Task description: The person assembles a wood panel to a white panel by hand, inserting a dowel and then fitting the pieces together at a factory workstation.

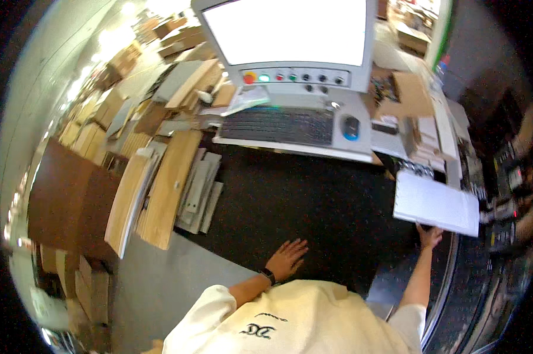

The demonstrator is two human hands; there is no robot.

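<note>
At the right, my right hand [430, 237] grips the near edge of a white rectangular board [436, 203]. The board hides part of that hand's fingers. My left hand [287, 258] is held low in front of my body with its fingers spread and nothing in it, over a dark surface [302, 200]. A dark watch [268, 275] is on the left wrist.
Ahead stands a control console with a bright screen [290, 32], a row of buttons [293, 78], a keyboard [278, 125] and a mouse [351, 127]. Wooden panels [171, 189] and grey strips [198, 194] lie at the left. Dark machinery [505, 200] lines the right side.
</note>
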